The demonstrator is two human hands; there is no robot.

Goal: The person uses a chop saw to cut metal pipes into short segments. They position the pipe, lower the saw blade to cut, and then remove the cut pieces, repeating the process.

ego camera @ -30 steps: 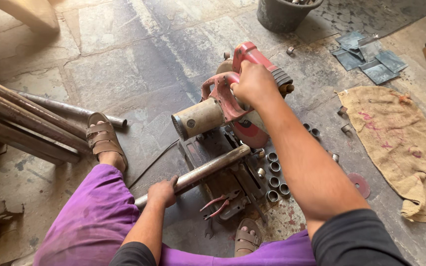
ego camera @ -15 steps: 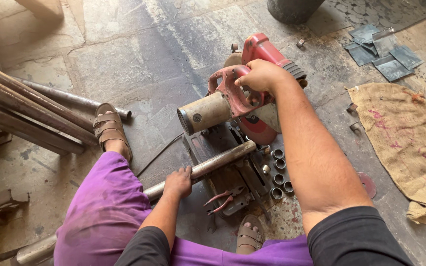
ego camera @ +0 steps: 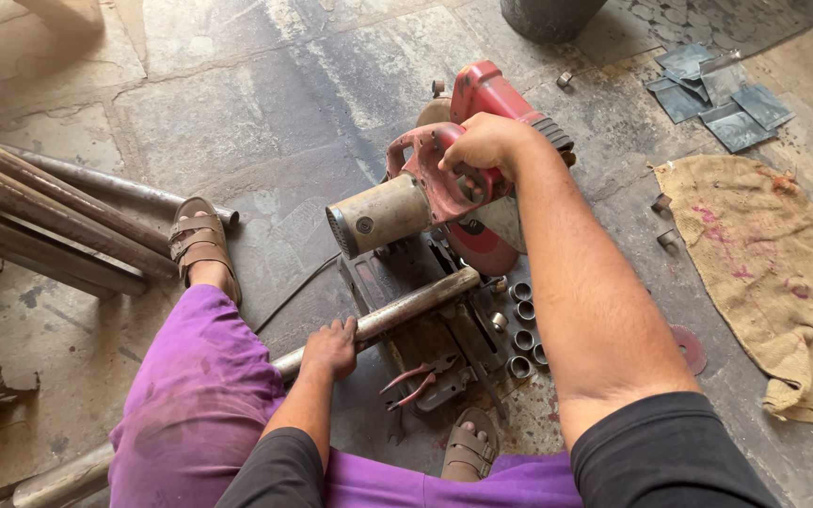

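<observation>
Pipes, long and rusty, stacked on the stone floor at far left, one end just beside a sandalled foot. Purple trousers below that, knee bent. Left hand next, fingers wrapped tight around a steel pipe lying across the base of a chop saw; far end of the pipe right by the red disc, whether touching it impossible to tell. Red-handled pliers on the saw base just below the pipe, beside a second sandalled foot. Right hand above, fingers clamped around the red saw handle, forearm reaching down over the machine. Short cut rings of pipe in a cluster on the floor, right of the saw base and partly under the forearm. Worn red cutting disc flat on the floor further right. Burlap sack spread out at the right edge, with grey metal plates piled above it near the top corner.
</observation>
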